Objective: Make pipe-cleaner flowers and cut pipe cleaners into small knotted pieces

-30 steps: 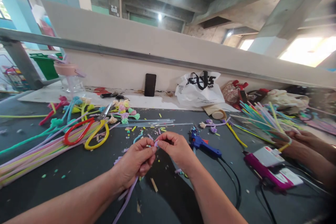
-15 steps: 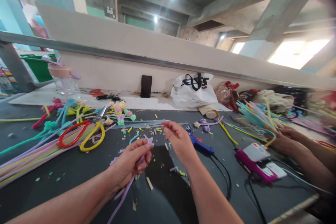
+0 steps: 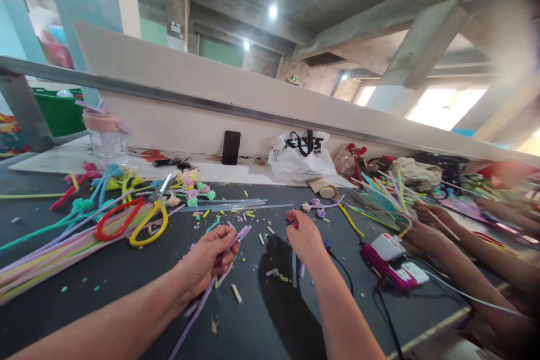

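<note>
My left hand [image 3: 213,259] is closed, pinching a lilac pipe cleaner [image 3: 194,315] whose short ends stick up past the fingertips; its long tail hangs toward the front edge. To the right, my right hand [image 3: 304,237] is closed round a blue glue gun [image 3: 327,244], mostly hidden by the palm; its dark tip shows by the fingers and a black cord trails behind. A clear glue stick [image 3: 294,269] shows just under that hand. Cut bits of pipe cleaner [image 3: 272,273] lie between my hands on the dark table [image 3: 139,304].
Scissors [image 3: 148,225] with red and yellow handles rest on pipe cleaners at left, near fluffy flowers [image 3: 192,187]. Behind stand a phone [image 3: 231,147] and a white bag [image 3: 301,154]. A magenta power strip [image 3: 386,270] sits at right, near other people's hands [image 3: 426,230].
My right hand has come down and rightward onto the glue gun and closed on it. My left hand keeps the lilac pipe cleaner. The view has turned slightly right.
</note>
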A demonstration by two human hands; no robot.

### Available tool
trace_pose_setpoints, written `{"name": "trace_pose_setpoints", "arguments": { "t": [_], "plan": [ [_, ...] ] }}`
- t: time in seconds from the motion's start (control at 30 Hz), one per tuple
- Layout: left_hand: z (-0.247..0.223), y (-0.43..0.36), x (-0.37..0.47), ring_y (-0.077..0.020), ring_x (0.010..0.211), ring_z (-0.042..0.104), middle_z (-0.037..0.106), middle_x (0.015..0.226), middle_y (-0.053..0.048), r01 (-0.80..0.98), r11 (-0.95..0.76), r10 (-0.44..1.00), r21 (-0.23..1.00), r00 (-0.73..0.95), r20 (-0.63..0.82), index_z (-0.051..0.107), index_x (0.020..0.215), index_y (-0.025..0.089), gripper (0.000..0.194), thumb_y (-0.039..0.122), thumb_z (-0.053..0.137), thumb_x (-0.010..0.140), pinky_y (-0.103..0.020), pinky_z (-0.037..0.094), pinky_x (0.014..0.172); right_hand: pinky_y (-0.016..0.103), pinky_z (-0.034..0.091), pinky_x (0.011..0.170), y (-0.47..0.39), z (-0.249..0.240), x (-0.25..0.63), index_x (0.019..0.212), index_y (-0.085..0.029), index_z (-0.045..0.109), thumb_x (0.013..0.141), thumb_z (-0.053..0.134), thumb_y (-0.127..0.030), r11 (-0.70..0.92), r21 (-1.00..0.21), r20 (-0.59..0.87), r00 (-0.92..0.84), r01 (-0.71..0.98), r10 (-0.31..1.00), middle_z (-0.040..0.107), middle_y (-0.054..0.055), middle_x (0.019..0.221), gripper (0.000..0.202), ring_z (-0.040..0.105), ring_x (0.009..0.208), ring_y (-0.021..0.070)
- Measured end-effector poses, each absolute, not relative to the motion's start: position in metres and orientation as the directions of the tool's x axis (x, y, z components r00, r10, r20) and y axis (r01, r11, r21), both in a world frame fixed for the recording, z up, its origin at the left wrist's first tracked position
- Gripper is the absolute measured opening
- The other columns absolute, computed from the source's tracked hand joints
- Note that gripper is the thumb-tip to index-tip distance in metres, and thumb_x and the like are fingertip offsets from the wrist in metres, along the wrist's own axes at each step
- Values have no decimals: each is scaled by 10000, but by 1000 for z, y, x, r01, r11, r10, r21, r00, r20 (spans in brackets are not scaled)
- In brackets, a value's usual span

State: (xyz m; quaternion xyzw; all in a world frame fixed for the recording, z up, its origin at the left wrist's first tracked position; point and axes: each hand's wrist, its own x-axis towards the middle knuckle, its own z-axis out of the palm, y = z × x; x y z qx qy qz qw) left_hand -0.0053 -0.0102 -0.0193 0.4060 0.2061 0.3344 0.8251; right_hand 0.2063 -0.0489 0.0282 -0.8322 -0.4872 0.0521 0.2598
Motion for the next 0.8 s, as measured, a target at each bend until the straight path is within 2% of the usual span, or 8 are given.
{"name": "trace_pose_setpoints", "arguments": {
  "t": [0.07,0.2,0.33,0.4,0.5,0.53,0.67,0.8],
  "plan": [
    [-19,-10,-6,7,402,277,485,629,36,-397,449,719,801,692,-60,465,717,147,257,360,603,752,-155,107,376,253,414,794,-48,26,189,977,-162,581,706,394,-106,-288,-541,166,436,790,885,643,48,951,334,580,879,153],
    [-19,-10,-5,9,397,283,486,614,40,-416,464,716,782,696,-55,465,710,145,232,310,624,742,-152,104,374,249,422,654,-48,26,157,826,-164,621,723,407,-168,-50,-690,190,247,722,950,647,13,745,238,576,700,151],
    [-20,-9,-6,9,391,274,480,605,42,-426,475,715,770,697,-55,473,696,144,235,309,638,729,-156,108,370,241,401,603,-49,31,149,800,-173,615,737,409,-186,35,-707,245,198,706,949,618,1,692,215,545,636,141],
    [-21,-8,-6,10,381,254,462,579,47,-414,479,709,774,703,-62,477,679,141,239,318,627,738,-158,104,365,248,405,648,-50,33,161,867,-182,599,765,396,-198,-23,-608,280,242,794,929,626,12,761,228,558,699,146],
    [-22,-7,-7,9,364,237,439,541,52,-385,488,695,784,714,-82,483,654,137,257,342,596,760,-156,111,354,286,383,767,-53,31,195,1016,-215,549,762,382,-150,-303,-272,194,361,913,912,614,35,971,311,552,897,169],
    [-22,-7,-7,7,359,242,437,532,52,-378,492,685,784,724,-81,484,648,138,263,350,592,761,-154,119,349,317,372,786,-55,29,207,1030,-208,545,738,406,-134,-365,-210,157,400,907,903,601,58,1020,332,538,947,197],
    [-21,-8,-5,-23,366,339,475,540,39,-363,502,648,784,759,-63,474,648,151,263,361,597,748,-153,221,329,434,343,802,-60,14,244,1095,-176,505,646,477,-82,-492,-84,98,499,866,861,549,132,1086,459,472,1043,311],
    [-21,-10,-4,-53,389,423,526,553,33,-366,474,650,801,759,-38,446,697,176,241,365,581,763,-162,318,347,413,361,783,-58,5,259,1133,-176,453,638,482,-75,-513,-38,70,515,857,854,510,126,1110,506,469,1048,304]
  ]
}}
